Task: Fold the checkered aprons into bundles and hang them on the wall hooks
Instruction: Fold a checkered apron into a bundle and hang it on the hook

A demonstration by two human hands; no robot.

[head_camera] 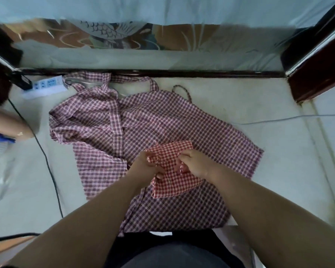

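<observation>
fingers (183, 154) of both hands are curled tight on a small red checked apron (174, 180), already folded down to a compact bundle. the left hand (143, 168) grips its left edge, and the right hand (195, 163) pinches what looks like a strap near the middle. the bundle is held over a bigger purple checked apron (143, 120), which lies spread and rumpled with loose straps at the far end — not yet folded, i judge. no hooks are in view, so hanging is still to do. underneath is a pale padded surface (259, 97) — a power strip (45, 86) far left, a black cable (50, 171) down the left, a dark wooden rail (182, 74) along the far edge.
</observation>
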